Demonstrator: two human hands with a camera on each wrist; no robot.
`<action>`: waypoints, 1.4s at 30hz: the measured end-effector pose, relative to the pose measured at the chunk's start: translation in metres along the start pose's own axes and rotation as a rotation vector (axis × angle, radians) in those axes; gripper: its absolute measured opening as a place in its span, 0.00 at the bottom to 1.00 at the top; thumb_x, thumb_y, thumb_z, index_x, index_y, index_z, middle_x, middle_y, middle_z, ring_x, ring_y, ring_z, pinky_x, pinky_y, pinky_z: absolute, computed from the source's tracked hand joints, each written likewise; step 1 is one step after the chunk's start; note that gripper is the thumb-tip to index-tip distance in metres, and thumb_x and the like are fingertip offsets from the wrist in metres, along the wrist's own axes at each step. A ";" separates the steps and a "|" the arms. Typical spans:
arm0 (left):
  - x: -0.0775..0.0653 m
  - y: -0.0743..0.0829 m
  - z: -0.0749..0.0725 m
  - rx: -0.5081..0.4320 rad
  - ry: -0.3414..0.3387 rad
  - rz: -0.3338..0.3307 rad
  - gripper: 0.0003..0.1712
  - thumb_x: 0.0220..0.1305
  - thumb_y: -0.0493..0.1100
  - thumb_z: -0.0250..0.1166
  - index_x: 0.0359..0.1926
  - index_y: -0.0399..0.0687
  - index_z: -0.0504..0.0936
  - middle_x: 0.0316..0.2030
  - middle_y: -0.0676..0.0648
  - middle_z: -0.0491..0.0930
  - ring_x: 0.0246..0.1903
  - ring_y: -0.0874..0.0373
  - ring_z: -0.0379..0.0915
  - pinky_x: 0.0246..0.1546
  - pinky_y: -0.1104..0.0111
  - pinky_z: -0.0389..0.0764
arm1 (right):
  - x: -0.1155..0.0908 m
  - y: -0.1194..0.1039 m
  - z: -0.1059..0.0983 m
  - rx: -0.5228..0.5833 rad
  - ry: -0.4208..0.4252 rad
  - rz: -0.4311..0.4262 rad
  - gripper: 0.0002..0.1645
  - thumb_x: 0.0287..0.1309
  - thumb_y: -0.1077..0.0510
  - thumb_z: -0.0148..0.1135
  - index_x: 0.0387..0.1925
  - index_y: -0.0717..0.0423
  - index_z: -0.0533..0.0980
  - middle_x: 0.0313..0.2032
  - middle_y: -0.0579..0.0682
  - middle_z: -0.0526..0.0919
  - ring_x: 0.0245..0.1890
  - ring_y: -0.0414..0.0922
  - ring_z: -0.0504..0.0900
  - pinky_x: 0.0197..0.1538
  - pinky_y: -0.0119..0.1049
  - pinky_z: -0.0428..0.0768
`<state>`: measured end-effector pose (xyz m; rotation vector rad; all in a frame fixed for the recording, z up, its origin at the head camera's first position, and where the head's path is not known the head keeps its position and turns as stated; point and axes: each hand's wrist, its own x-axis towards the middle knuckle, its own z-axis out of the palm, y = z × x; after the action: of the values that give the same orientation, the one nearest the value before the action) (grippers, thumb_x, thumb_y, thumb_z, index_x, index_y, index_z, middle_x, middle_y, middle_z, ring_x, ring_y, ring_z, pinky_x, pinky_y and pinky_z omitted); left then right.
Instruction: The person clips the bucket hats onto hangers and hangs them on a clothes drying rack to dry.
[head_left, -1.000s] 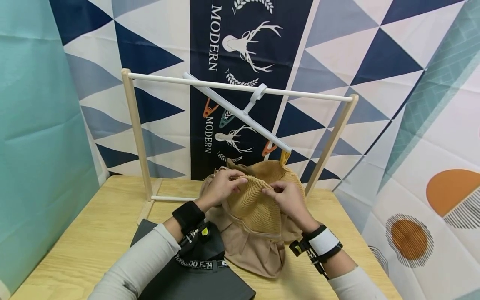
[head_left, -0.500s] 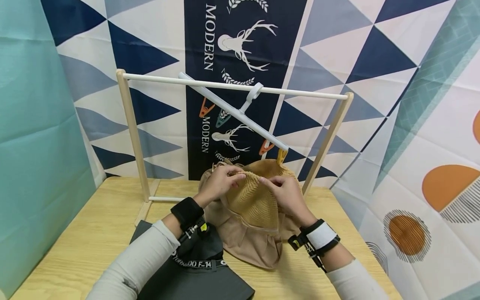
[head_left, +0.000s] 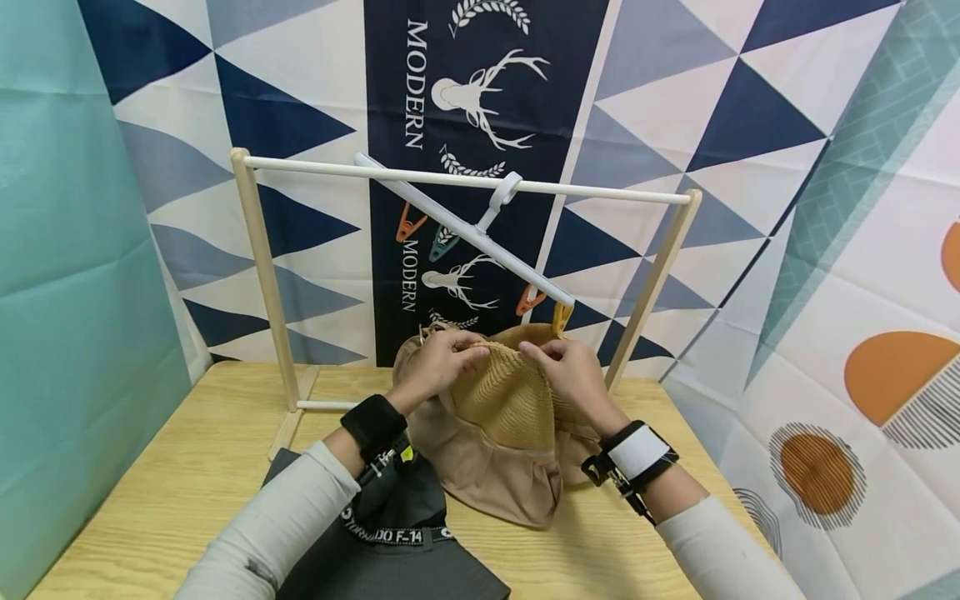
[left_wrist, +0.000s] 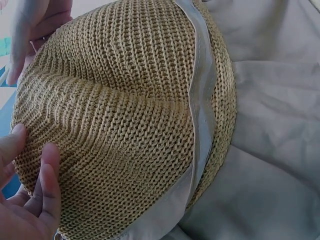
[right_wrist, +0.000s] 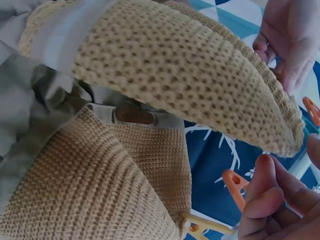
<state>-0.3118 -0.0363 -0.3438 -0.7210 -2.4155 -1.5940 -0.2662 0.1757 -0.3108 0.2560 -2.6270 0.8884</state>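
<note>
A tan knit sun hat [head_left: 504, 402] with gathered beige fabric hangs in front of the rack, its lower cloth near the table. My left hand [head_left: 438, 365] pinches the hat's upper knit edge between thumb and fingers. A short way to the right, my right hand [head_left: 576, 377] pinches the same edge with its fingertips. Behind the right hand, a yellow clip [head_left: 562, 318] grips another part of the knit, plainer in the right wrist view, where a brown label [right_wrist: 134, 116] shows inside. The clip hangs from the low right end of a pale blue hanger [head_left: 465, 230].
The hanger hooks over a white rail [head_left: 322, 167] of a wooden rack and tilts down to the right. Orange clips [head_left: 409, 225] and a teal clip [head_left: 442, 243] hang from it. A dark grey hat [head_left: 390, 558] with a lettered band lies on the table [head_left: 150, 500].
My right hand has shifted left and slightly up along the knit edge, closer to my left hand. The hat's lower cloth has risen a little. The view has shifted slightly.
</note>
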 end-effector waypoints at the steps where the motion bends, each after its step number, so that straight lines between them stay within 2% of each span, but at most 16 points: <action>1: 0.001 0.001 0.000 0.001 0.006 0.003 0.12 0.63 0.44 0.66 0.44 0.43 0.86 0.36 0.43 0.84 0.25 0.58 0.81 0.30 0.70 0.80 | 0.002 0.000 -0.001 -0.002 0.005 0.000 0.25 0.65 0.41 0.59 0.30 0.58 0.86 0.21 0.51 0.81 0.19 0.41 0.72 0.25 0.32 0.69; 4: 0.004 0.001 0.000 0.005 0.014 0.007 0.12 0.63 0.44 0.66 0.43 0.41 0.86 0.35 0.42 0.84 0.25 0.59 0.80 0.29 0.71 0.80 | 0.007 -0.002 -0.001 -0.005 0.011 0.003 0.25 0.65 0.42 0.59 0.31 0.59 0.86 0.18 0.50 0.78 0.17 0.41 0.70 0.24 0.31 0.67; 12: 0.005 0.002 0.000 0.012 0.010 -0.015 0.11 0.64 0.44 0.66 0.43 0.42 0.86 0.35 0.42 0.83 0.28 0.57 0.81 0.33 0.70 0.80 | 0.021 -0.004 0.003 0.004 0.035 0.047 0.26 0.65 0.41 0.59 0.32 0.59 0.85 0.16 0.50 0.78 0.14 0.40 0.69 0.21 0.32 0.66; 18: 0.006 -0.004 0.003 0.005 0.012 -0.022 0.11 0.65 0.44 0.65 0.42 0.43 0.86 0.36 0.43 0.83 0.28 0.56 0.82 0.32 0.70 0.80 | 0.027 -0.004 0.003 -0.023 0.054 0.067 0.26 0.65 0.41 0.60 0.35 0.60 0.86 0.26 0.55 0.87 0.18 0.43 0.75 0.24 0.32 0.69; 22: 0.011 -0.008 0.004 0.012 0.035 -0.008 0.10 0.65 0.44 0.65 0.42 0.43 0.87 0.35 0.43 0.83 0.27 0.56 0.82 0.31 0.71 0.79 | 0.034 -0.005 0.002 -0.028 0.075 0.088 0.27 0.64 0.40 0.59 0.34 0.60 0.86 0.29 0.56 0.88 0.22 0.44 0.78 0.25 0.32 0.70; 31: 0.020 -0.009 0.004 0.052 0.032 -0.013 0.12 0.65 0.47 0.65 0.43 0.46 0.87 0.34 0.45 0.84 0.26 0.58 0.80 0.30 0.72 0.77 | 0.049 -0.005 0.005 -0.027 0.180 0.109 0.30 0.63 0.37 0.60 0.31 0.62 0.87 0.25 0.57 0.87 0.21 0.46 0.76 0.26 0.33 0.67; 36: 0.022 -0.011 0.007 0.010 0.033 -0.026 0.11 0.65 0.45 0.66 0.43 0.44 0.87 0.35 0.44 0.84 0.27 0.58 0.81 0.30 0.72 0.78 | 0.055 -0.004 0.007 -0.038 0.241 0.119 0.30 0.62 0.38 0.61 0.30 0.63 0.87 0.22 0.58 0.85 0.17 0.44 0.72 0.23 0.32 0.64; 42: 0.025 -0.011 0.006 -0.001 0.035 -0.015 0.11 0.65 0.45 0.65 0.42 0.44 0.87 0.36 0.44 0.83 0.27 0.56 0.80 0.30 0.72 0.77 | 0.063 -0.004 0.013 -0.024 0.279 0.126 0.33 0.62 0.37 0.61 0.23 0.63 0.86 0.13 0.52 0.78 0.13 0.41 0.67 0.21 0.33 0.62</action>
<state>-0.3381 -0.0267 -0.3461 -0.6708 -2.4010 -1.6001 -0.3263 0.1612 -0.2942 -0.0392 -2.4119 0.8629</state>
